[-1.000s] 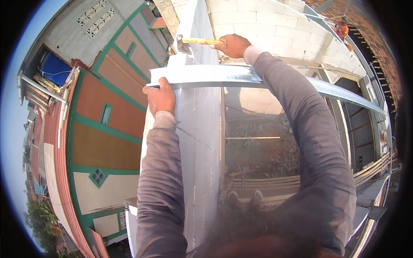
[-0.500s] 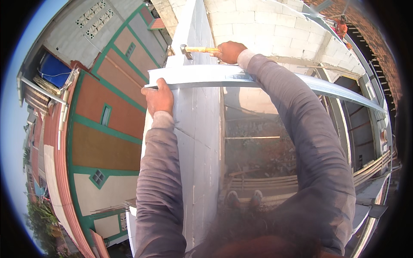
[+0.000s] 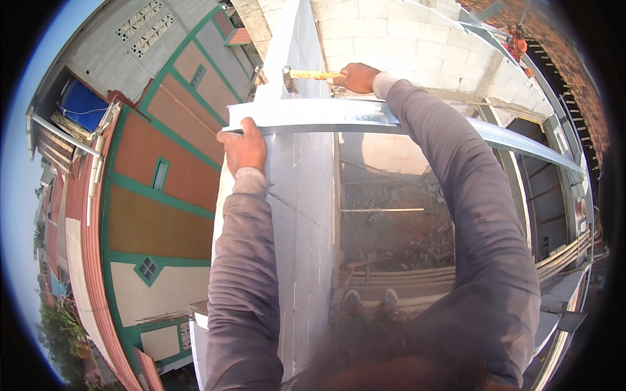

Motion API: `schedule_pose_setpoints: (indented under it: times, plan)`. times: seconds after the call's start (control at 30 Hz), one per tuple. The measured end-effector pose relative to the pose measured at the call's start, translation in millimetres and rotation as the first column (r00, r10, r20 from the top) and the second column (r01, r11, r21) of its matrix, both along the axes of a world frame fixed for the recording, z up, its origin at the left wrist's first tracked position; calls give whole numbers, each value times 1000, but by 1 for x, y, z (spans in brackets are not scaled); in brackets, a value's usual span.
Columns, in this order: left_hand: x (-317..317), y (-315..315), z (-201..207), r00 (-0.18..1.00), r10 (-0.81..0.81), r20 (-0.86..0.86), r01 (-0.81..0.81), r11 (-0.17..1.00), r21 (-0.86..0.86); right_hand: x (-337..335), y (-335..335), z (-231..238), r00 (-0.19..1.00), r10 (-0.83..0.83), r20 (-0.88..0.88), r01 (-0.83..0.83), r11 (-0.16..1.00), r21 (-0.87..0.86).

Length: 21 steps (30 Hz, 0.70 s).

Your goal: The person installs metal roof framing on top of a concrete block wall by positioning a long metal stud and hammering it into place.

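Note:
A long, shiny metal channel (image 3: 313,112) lies across the top of a pale block wall (image 3: 300,215) and runs off to the right. My left hand (image 3: 245,147) is closed around the channel's left end, thumb on its upper face. Just beyond the channel, my right hand (image 3: 357,78) grips the yellowish handle of a hammer (image 3: 313,75). The hammer's dark head points left, over the wall top and apart from the channel. My right forearm passes over the channel and hides part of it.
Far below, between the walls, lies a rubble-strewn floor (image 3: 398,241); my feet (image 3: 370,301) stand near bamboo poles (image 3: 404,276). A white block wall (image 3: 430,45) rises beyond. To the left is a building with green-framed panels (image 3: 163,221). A person in orange (image 3: 518,44) is at far right.
My right hand and the hammer have shifted slightly to the right. My left hand and the channel's left end have also moved a little right.

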<state>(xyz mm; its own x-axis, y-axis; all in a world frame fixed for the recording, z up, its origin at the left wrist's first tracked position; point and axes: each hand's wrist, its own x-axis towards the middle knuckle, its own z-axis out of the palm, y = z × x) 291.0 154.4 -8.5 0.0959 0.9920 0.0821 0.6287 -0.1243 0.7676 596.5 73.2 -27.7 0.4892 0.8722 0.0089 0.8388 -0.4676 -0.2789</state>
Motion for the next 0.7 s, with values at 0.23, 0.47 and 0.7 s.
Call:
schedule_pose_setpoints:
  times: [0.23, 0.47, 0.7]
  plan:
    - [3, -2, 2, 1000, 19, -20, -19, 1000, -7, -11, -1, 10, 999, -39, 25, 39, 999, -17]
    - [-7, 4, -2, 999, 32, -8, -32, 999, 15, -33, 7, 38, 993, 33, -110, -36, 999, -19]
    - [2, 0, 0, 1000, -6, 3, 6, 1000, 20, -1, 10, 15, 986, 10, -169, -25, 996, -82]
